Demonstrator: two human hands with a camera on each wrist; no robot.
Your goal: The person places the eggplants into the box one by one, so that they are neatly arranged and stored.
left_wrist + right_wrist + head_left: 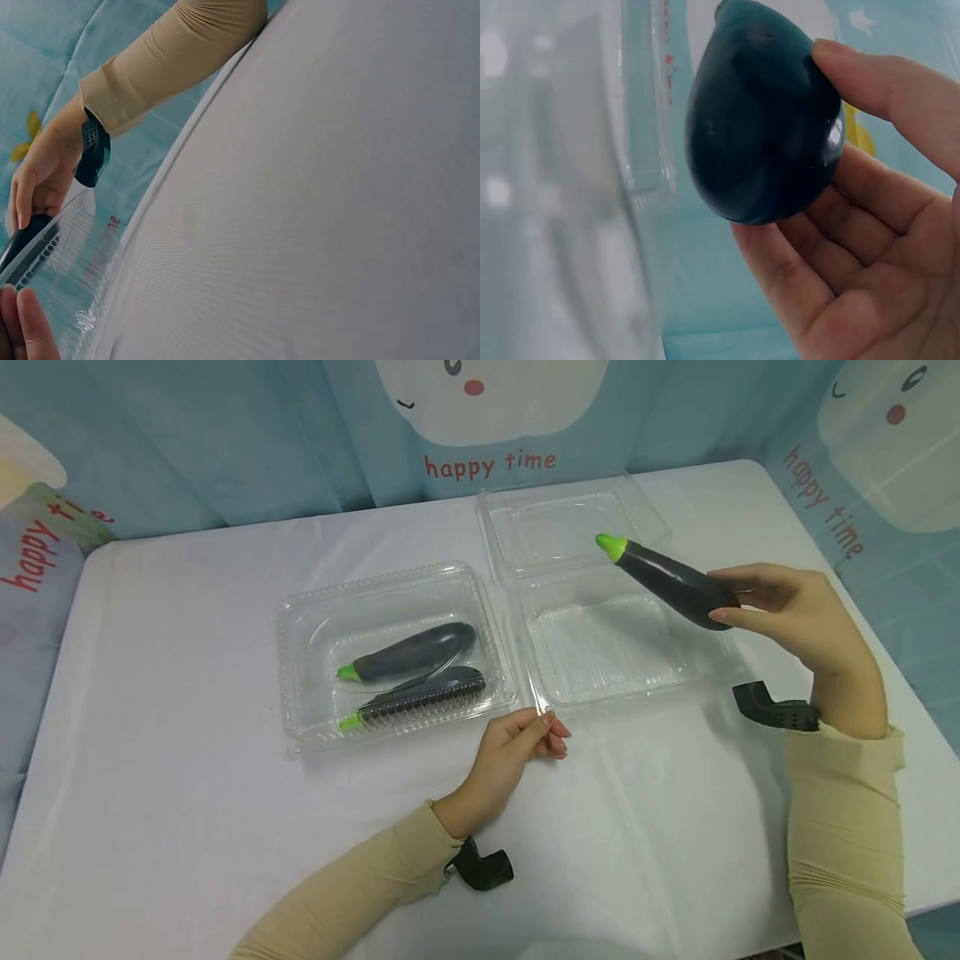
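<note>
My right hand point(798, 610) grips a dark eggplant point(675, 583) by its thick end, the green stem pointing up and to the left. It is held above an open clear plastic container point(592, 652), whose lid point(558, 527) lies folded back behind. In the right wrist view the eggplant's rounded end point(765, 120) sits between thumb and fingers. At the container's near left corner, my left hand point(517, 747) pinches the rim between thumb and fingers. In the left wrist view, fingertips point(34, 322) show at the plastic edge.
Left of the open container stands a second clear container point(307, 610), its lid over it, with two eggplants point(416, 652) inside. Both rest on a white-covered table point(172, 735). A blue printed curtain point(262, 435) hangs behind and at the sides.
</note>
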